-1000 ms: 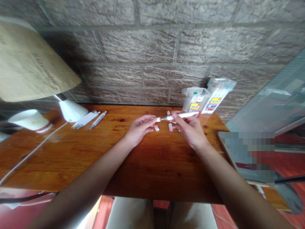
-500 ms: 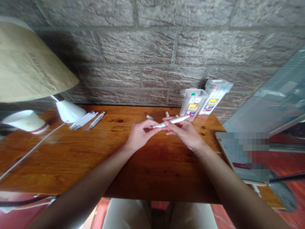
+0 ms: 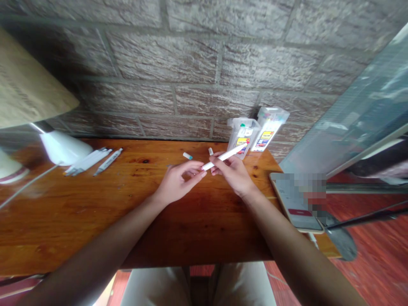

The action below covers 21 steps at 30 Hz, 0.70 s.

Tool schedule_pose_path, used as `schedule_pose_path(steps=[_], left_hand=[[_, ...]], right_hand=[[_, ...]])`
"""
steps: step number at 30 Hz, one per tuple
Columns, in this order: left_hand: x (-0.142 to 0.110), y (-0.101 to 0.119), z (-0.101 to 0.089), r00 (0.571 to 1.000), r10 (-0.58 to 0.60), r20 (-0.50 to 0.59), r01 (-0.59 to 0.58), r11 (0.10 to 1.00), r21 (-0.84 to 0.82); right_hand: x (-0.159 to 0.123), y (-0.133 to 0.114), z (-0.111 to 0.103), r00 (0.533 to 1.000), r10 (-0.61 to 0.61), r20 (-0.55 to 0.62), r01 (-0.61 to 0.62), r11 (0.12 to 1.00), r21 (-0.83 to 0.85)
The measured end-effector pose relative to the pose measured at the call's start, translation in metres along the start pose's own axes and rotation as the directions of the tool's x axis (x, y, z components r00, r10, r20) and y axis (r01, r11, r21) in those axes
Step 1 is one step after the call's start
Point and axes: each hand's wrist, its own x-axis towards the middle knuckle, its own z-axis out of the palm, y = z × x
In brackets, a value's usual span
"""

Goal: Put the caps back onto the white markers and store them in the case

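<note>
A white marker (image 3: 228,154) with a red tip at its far end is held above the table, slanting up to the right. My right hand (image 3: 234,172) is closed round its middle, thumb on top. At the lower end, which looks pinkish, the fingertips of my left hand (image 3: 175,182) pinch the marker. Behind the hands lie a small white cap with a teal end (image 3: 187,156) and another small white piece (image 3: 211,151), partly hidden by my right hand.
Two clear marker cases (image 3: 234,134) (image 3: 267,123) stand by the brick wall. Several white markers (image 3: 87,161) lie left, near a lamp (image 3: 63,146) with its cord. A paper cup (image 3: 11,170) is at the left edge; a tablet-like device (image 3: 296,204) lies right.
The view has swung right, so the table's things sit further left. The marker now tilts more steeply, and the dark ring near its lower end no longer shows. Both hands remain on it.
</note>
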Motion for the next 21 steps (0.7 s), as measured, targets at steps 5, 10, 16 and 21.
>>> schedule_pose_path(steps=[5,10,16,21], left_hand=[[0.0,-0.003,0.0,1.0,-0.025,0.017,0.024,0.999,0.022],[0.0,-0.001,0.002,0.997,0.034,0.068,-0.038,0.998,0.057],[-0.001,0.0,0.001,0.99,0.059,0.126,-0.078,0.986,0.147],[-0.002,-0.002,-0.001,0.986,0.076,0.15,-0.102,0.979,0.174]], right_hand=[[-0.003,-0.001,0.003,0.997,-0.048,0.059,0.048,0.999,0.009],[-0.008,0.001,0.005,0.989,-0.062,0.135,0.064,0.998,-0.009],[-0.011,0.0,0.007,0.987,-0.106,0.124,0.108,0.994,-0.01],[-0.01,0.0,0.007,0.987,-0.103,0.121,0.111,0.992,-0.057]])
